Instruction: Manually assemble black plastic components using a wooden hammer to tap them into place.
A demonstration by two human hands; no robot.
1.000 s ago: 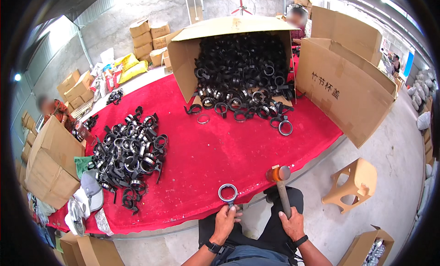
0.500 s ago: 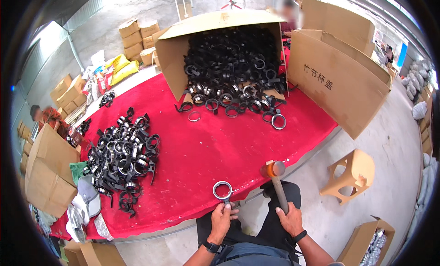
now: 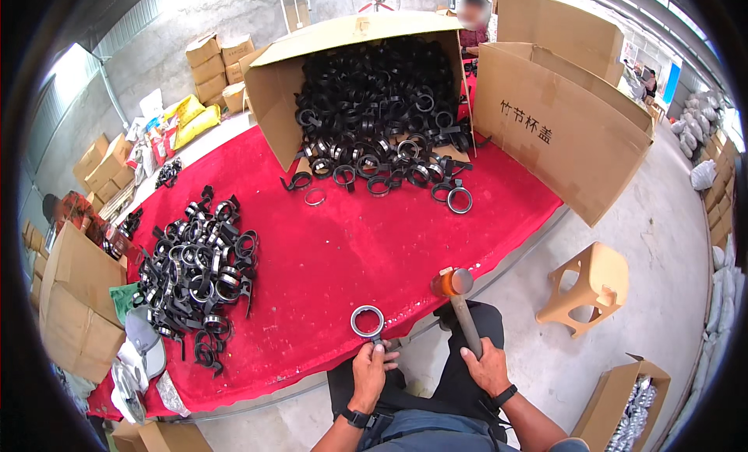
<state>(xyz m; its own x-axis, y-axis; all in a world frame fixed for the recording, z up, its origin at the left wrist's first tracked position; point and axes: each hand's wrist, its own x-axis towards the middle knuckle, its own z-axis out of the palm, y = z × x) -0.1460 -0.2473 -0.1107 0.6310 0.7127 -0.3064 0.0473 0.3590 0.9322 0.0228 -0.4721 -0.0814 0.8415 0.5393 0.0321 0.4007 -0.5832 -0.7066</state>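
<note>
Near the table's front edge, my left hand (image 3: 370, 372) pinches a ring-shaped lid part (image 3: 354, 324) by its short black tab. The part is black with a silver band, and its round opening faces up. Closed round the wooden handle of a mallet (image 3: 466, 323) is my right hand (image 3: 487, 365). The mallet's orange-and-grey head rests at or just above the table edge, to the right of the ring part; I cannot tell whether it touches the cloth. A heap of similar black and silver ring parts (image 3: 199, 269) lies on the left of the table.
A cardboard box (image 3: 274, 113) on its side spills black ring parts (image 3: 382, 101) onto the red cloth (image 3: 335, 249). Another open box (image 3: 561, 140) stands far right. A tan stool (image 3: 600, 277) and a box of silvery parts (image 3: 635, 413) are on the right floor. Two people are farther off.
The whole view has shifted slightly, so the table and boxes appear a little farther left and higher. Both hands keep their holds, with hardly any movement relative to the table.
</note>
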